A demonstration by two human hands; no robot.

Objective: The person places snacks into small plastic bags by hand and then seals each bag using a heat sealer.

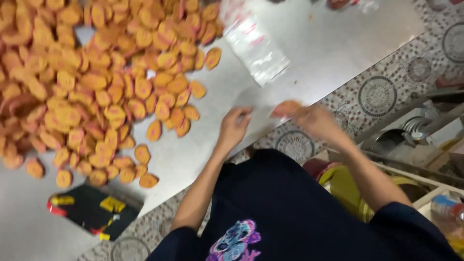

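A large heap of orange, oval biscuit-like pieces [87,82] covers the left part of a shiny metal table [319,43]. My left hand [234,126] rests at the table's near edge, fingers pinching the edge of a clear plastic bag [258,104] that lies flat there. My right hand [311,118] is blurred and holds an orange piece [286,107] at the bag's mouth. A stack of clear plastic bags [253,46] lies further back on the table.
A black packet [92,212] with yellow and red marks lies at the near left of the table. Patterned floor tiles [377,94] show on the right. Metal bowls [411,128] and a plastic bottle [447,208] sit in bins at the right.
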